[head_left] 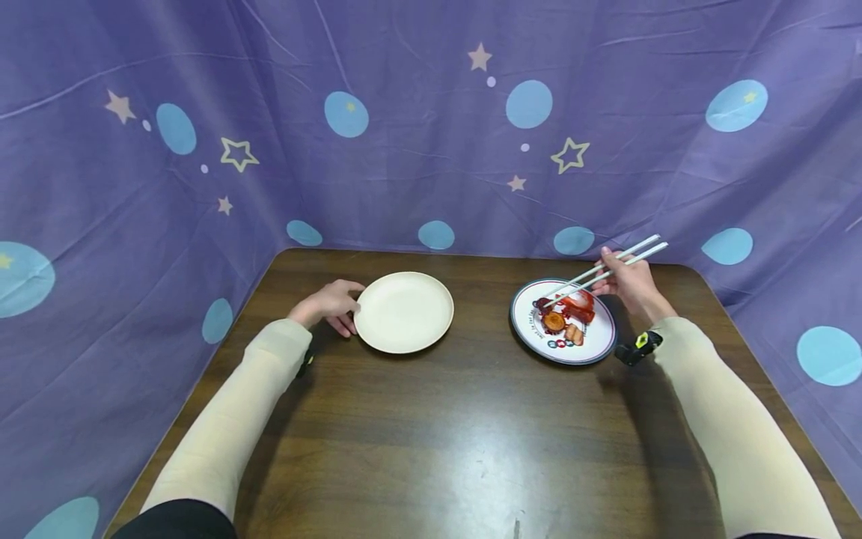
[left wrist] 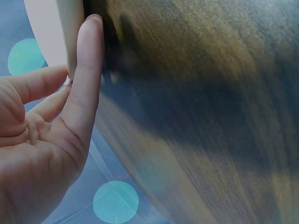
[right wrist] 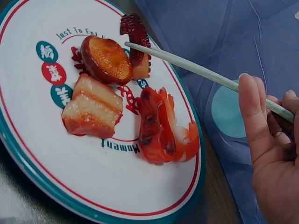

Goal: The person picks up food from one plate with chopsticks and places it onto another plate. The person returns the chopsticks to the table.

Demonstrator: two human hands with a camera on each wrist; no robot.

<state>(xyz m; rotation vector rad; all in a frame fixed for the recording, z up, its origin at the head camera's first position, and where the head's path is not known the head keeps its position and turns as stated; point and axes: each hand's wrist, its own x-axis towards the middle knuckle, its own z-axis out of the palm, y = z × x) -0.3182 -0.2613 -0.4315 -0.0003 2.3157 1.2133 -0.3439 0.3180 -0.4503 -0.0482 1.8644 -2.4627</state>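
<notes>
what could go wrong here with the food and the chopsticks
The dark red piece, by the tips of the chopsticks in the right hand, looks glossy and might slip. The round brown piece sits right beside it and could get nudged. The left hand holds the pale plate only at one edge, so a tug might shift it.

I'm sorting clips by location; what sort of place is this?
Probably a staged filming corner: a purple star-patterned curtain hangs behind a wood-grain table, and a black wrist-worn device is in view.
</notes>
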